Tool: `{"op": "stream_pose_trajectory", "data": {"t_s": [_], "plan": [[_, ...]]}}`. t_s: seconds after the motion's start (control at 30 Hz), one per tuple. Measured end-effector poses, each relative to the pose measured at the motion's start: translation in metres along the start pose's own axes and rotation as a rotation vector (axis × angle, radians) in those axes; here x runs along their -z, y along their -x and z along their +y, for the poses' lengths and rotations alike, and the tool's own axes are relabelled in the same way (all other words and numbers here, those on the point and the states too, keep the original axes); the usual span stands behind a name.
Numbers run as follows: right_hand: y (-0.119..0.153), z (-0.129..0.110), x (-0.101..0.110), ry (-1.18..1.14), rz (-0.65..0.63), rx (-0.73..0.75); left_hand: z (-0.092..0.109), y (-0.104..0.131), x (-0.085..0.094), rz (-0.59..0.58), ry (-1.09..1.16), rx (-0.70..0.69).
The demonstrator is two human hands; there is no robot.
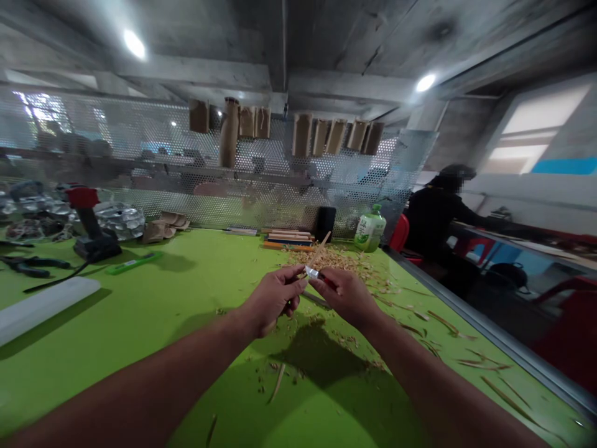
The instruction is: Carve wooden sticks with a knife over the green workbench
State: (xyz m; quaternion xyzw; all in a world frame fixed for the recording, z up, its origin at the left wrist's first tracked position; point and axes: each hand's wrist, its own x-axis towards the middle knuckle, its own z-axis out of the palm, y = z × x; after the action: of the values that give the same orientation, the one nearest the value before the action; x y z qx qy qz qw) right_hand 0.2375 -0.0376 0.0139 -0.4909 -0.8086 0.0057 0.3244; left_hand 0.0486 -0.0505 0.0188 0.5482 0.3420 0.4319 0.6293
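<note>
My right hand [347, 295] is closed around a knife [312, 272] with a short silvery blade and a red and black handle. The blade points left, at the fingertips of my left hand [275, 295]. Those fingers are pinched on a thin wooden strip [321, 247], which slants up and away past the blade; its lower end is hidden by the fingers and knife. Both hands are raised over the green tabletop [186, 348], nearly touching each other. Wood shavings [345, 258] are heaped just beyond them, and more crumbs are scattered below.
Behind the shavings stand a dark upright block [325, 223], stacked wooden strips [288, 238] and a green-labelled bottle [370, 229]. On the left are a cordless drill [91, 224], pliers [35, 266], a green cutter [134, 262] and a white bar [51, 305]. A person [443, 211] sits at right.
</note>
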Motion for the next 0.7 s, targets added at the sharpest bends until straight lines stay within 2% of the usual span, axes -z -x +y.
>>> {"op": "stream_pose_trajectory", "data": {"t_s": [0.27, 0.53, 0.7], "plan": [[-0.002, -0.005, 0.006, 0.060, 0.037, -0.033, 0.001, 0.001, 0.000, -0.036, 0.044, -0.013], [-0.005, 0.004, 0.011, 0.075, 0.086, -0.034, 0.003, 0.003, -0.002, -0.045, 0.024, -0.007], [-0.006, 0.007, 0.013, 0.097, 0.096, -0.035, 0.010, 0.006, -0.003, -0.031, 0.005, 0.043]]}}
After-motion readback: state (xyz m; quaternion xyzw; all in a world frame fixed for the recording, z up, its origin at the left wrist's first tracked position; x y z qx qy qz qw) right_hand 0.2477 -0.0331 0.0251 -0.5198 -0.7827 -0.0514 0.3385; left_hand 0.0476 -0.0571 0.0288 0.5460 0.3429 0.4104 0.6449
